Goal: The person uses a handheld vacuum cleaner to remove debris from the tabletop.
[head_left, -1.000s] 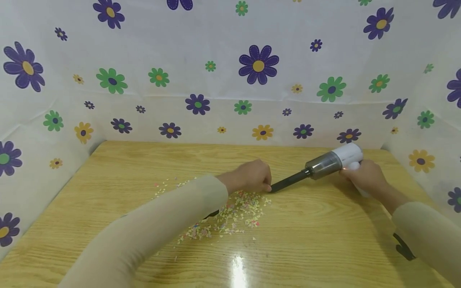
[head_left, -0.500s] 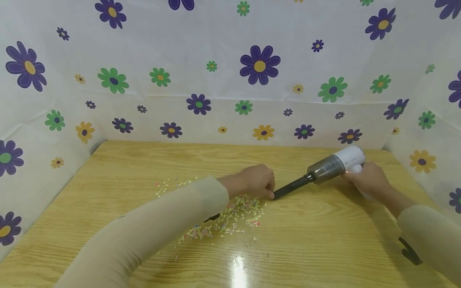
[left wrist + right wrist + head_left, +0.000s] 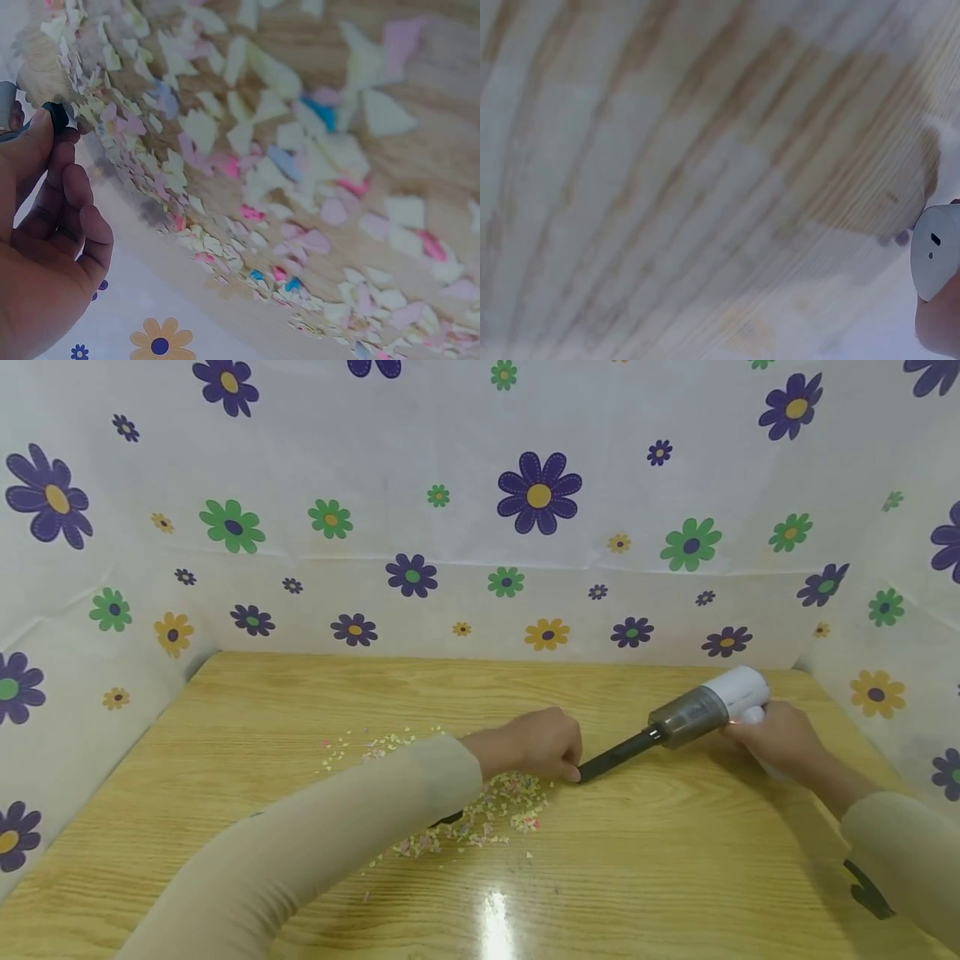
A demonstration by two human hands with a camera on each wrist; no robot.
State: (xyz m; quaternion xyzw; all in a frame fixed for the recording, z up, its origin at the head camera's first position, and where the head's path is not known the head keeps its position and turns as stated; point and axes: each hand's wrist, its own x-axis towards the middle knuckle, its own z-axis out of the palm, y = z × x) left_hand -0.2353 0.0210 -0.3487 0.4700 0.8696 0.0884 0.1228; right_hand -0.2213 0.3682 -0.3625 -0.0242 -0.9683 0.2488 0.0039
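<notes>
The vacuum [image 3: 686, 718] stretches slantwise between the two hands, its nozzle [image 3: 618, 756] tipped down toward eight o'clock and its white end at two, with the left hand [image 3: 543, 743] pinching the nozzle's tip between thumb and fingers and the right hand [image 3: 780, 739] gripping the handle [image 3: 935, 251]. Seen from the left hand, the vacuum's body lies toward two or three o'clock; from the right hand, it sits just beside, between nine and ten. Paper scraps [image 3: 513, 806] spread over the table [image 3: 675, 843] at the left hand's seven o'clock, partly hidden by the sleeve [image 3: 360, 810].
</notes>
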